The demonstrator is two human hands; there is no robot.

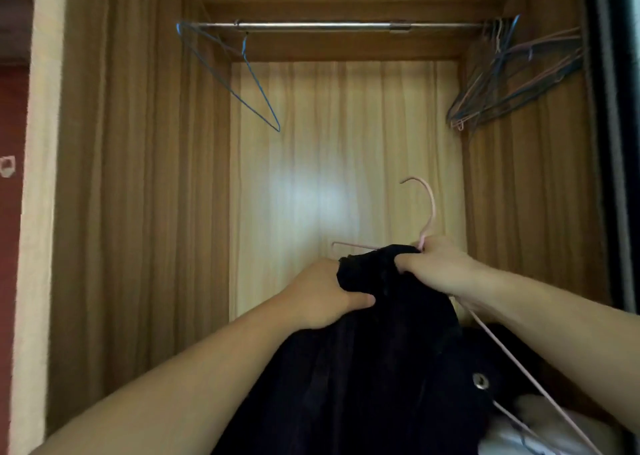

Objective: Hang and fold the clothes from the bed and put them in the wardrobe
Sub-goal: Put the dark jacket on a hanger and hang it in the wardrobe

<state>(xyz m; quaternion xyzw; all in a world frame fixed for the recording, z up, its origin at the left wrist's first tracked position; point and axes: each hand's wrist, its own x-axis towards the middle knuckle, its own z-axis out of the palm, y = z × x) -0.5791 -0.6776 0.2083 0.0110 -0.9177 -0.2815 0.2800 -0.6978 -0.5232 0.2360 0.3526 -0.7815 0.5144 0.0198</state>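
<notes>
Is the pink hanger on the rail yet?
No. The pink hanger is held by the right hand, its hook well below the rail.

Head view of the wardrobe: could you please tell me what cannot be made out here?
- Pink hanger: its shoulders are mostly covered by the black garment.
- Garment's type and lower part: bunched, cut off by the bottom edge.
- Hangers bunched at the rail's right end: too tangled to count.
- Pale item at bottom right: blurred, half hidden.

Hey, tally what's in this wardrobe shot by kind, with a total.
Pink wire hanger held with the garment: 1
Blue wire hanger on the left of the metal rail: 1
Bunch of wire hangers at right, too tangled to count: 1
Black garment: 1
Total: 4
</notes>
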